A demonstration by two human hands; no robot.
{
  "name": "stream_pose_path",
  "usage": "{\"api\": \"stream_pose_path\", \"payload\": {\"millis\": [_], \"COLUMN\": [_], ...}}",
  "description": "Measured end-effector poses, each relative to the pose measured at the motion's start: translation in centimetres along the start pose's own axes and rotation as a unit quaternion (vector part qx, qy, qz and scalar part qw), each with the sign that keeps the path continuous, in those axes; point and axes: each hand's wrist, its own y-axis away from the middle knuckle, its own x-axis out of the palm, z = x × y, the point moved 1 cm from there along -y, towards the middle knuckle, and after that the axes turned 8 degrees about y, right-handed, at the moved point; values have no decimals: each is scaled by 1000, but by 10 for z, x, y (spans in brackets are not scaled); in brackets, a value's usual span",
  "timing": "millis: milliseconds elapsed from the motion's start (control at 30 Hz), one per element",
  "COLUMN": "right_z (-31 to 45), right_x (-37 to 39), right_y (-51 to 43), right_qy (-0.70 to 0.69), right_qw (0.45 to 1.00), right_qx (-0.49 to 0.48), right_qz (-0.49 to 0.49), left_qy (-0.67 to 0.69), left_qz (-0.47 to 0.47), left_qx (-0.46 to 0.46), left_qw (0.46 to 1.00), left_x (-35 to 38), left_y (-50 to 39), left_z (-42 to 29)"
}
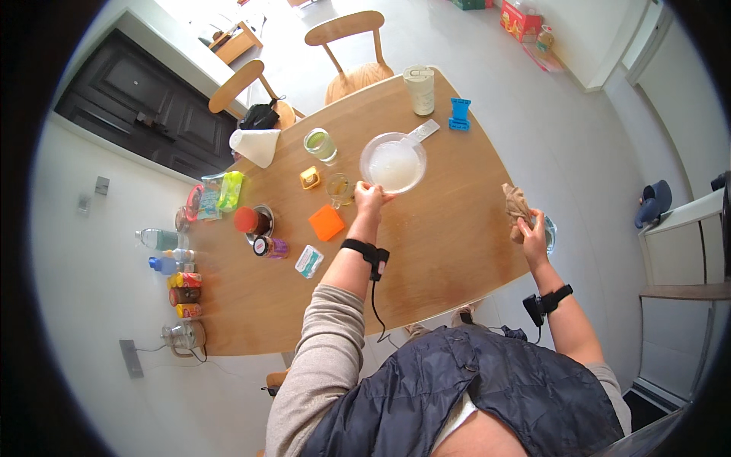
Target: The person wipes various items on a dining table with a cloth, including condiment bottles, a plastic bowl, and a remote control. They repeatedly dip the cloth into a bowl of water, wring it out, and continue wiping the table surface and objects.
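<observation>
My left hand grips the near rim of a clear plastic bowl that holds a cloudy whitish liquid. A white flat handle or strip lies across the bowl's far right rim. Off the table's right edge, my right hand holds a crumpled brown cloth or paper. Below and behind that hand shows part of a light-blue bag or bin liner. Left of the bowl stand a glass mug and a glass of pale green liquid. An orange square lies near the mug.
A lidded tumbler and a blue plastic item stand at the table's far end. Jars, a white paper roll, a small white pack and a glass kettle are on the left. Wooden chairs stand beyond.
</observation>
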Motion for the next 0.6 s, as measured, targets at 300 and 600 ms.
{"api": "stream_pose_path", "payload": {"millis": [300, 600], "right_z": [35, -14], "right_x": [52, 142], "right_y": [-68, -114], "right_qy": [232, 385], "right_qw": [957, 865], "right_qx": [-175, -314], "right_qz": [-9, 75], "left_qy": [67, 85], "left_qz": [-89, -32], "left_qx": [-19, -71], "left_qw": [994, 993], "left_x": [-14, -13], "left_y": [-61, -23], "left_z": [23, 14]}}
